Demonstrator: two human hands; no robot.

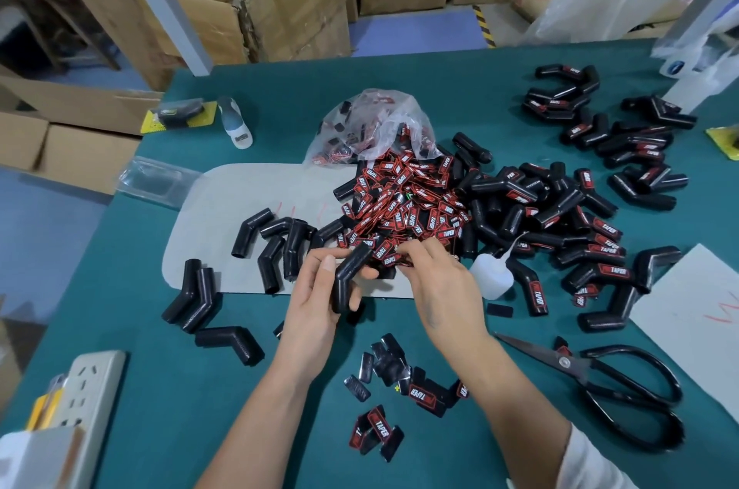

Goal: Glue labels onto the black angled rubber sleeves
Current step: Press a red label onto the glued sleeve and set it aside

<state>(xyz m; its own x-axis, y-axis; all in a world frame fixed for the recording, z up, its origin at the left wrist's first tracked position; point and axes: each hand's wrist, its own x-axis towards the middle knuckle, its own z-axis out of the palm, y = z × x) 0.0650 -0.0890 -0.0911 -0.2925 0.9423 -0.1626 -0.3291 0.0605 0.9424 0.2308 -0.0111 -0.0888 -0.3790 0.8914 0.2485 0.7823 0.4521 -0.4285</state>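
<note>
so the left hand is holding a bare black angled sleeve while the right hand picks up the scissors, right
Not quite. The left hand does hold a bare black angled rubber sleeve, but the right hand is reaching into the pile of red-and-black labels. The black-handled scissors lie untouched on the green table, as the head view shows.

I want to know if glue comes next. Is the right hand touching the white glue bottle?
Apart. The head view shows green table between the right hand, which reaches into the label pile, and the white glue bottle.
</note>
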